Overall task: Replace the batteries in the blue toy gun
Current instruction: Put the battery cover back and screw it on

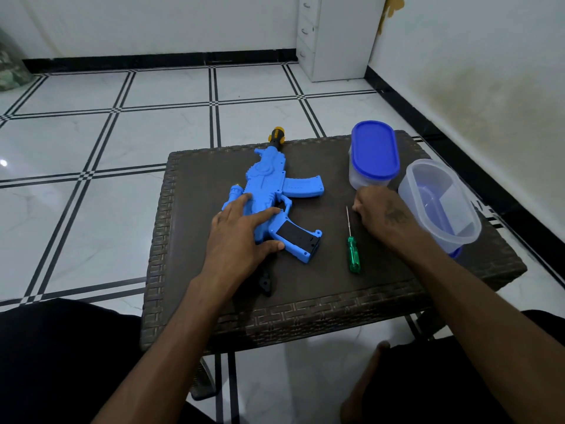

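The blue toy gun lies on its side on the dark wicker table, muzzle pointing away, its black-panelled grip toward me. My left hand rests flat on the gun's rear body, fingers spread, thumb against the grip. A green-handled screwdriver lies to the right of the gun, tip pointing away. My right hand sits on the table just right of the screwdriver's tip, fingers curled; whether it holds anything is hidden.
A clear container with a blue lid stands at the back right of the table. Beside it an open clear container leans near the right edge. A white drawer cabinet stands against the far wall on the tiled floor.
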